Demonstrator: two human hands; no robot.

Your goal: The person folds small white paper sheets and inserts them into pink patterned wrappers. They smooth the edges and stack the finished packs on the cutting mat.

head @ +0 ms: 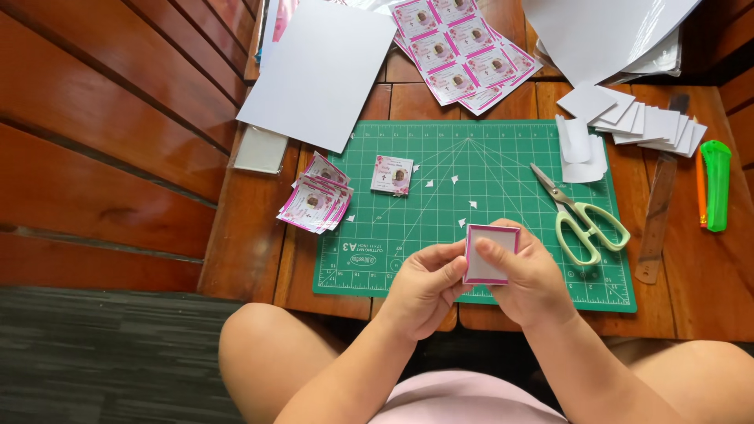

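Observation:
Both my hands hold one small square card [488, 253] with a pink border and a white back, above the near edge of the green cutting mat [503, 180]. My left hand [424, 289] pinches its left side. My right hand [530, 279] grips the right side with the thumb across its face. A finished pink card [392, 174] lies on the mat's left part. A fanned stack of pink cards [316, 204] rests just left of the mat. Scissors [580, 216] with pale green handles lie on the mat to the right.
Tiny white paper scraps [453, 180] dot the mat. White cut squares [640, 122] pile at the right, beside a ruler [658, 220] and a green utility knife [715, 184]. A printed sheet of pink cards [463, 47] and blank white sheets [322, 71] lie at the back.

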